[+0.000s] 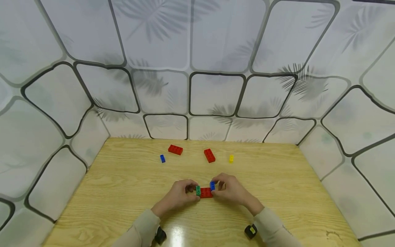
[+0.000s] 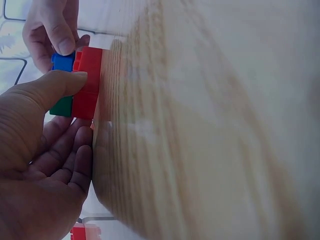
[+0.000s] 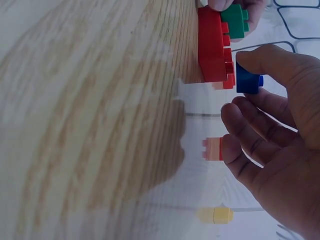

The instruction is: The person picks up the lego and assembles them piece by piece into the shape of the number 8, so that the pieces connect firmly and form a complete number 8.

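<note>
A red building brick [image 1: 206, 192] lies on the table between the two hands. Across its left end sits a green brick [image 1: 198, 190], fixed on the studs. My left hand [image 1: 182, 192] grips that end with thumb and fingers, the thumb tip against the side of the red brick in the left wrist view. Over the right end, my right hand [image 1: 232, 189] pinches a small blue brick [image 3: 247, 79] between thumb and finger. In the right wrist view a narrow gap shows between the blue brick and the red studs.
Farther back on the wooden table [image 1: 129, 185] lie two red bricks, one left [image 1: 175, 149] and one near the middle [image 1: 209, 155]. A small blue brick [image 1: 162, 158] lies at the left, a yellow brick [image 1: 231, 159] at the right. Patterned cloth walls [image 1: 216, 96] enclose the table.
</note>
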A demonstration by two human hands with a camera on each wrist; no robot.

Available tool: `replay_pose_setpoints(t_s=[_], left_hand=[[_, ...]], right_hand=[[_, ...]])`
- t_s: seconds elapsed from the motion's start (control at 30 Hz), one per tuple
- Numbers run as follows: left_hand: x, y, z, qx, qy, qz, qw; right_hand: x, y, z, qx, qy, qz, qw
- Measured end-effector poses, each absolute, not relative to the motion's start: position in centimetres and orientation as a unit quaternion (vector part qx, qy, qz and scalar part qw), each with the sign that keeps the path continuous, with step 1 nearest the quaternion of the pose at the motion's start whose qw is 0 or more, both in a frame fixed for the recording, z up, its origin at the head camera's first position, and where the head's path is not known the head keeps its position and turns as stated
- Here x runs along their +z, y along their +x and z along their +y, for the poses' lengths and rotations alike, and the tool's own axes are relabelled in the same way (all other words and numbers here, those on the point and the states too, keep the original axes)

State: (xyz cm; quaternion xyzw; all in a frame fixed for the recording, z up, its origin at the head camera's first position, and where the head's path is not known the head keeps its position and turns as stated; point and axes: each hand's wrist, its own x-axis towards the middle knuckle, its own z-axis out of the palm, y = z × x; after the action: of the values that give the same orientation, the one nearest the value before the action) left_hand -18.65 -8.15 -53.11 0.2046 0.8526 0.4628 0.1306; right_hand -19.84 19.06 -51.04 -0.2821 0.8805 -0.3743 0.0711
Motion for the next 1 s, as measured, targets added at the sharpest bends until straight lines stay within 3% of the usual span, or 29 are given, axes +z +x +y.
replay_pose_setpoints(t_s=[1.0], left_hand=[[-52.88,-18.53,-8.07,0.464,0.212,0.852,0.122]], right_hand=[[-51.10,-19.45,18.44,-0.373,-0.296,0.875,0.084]])
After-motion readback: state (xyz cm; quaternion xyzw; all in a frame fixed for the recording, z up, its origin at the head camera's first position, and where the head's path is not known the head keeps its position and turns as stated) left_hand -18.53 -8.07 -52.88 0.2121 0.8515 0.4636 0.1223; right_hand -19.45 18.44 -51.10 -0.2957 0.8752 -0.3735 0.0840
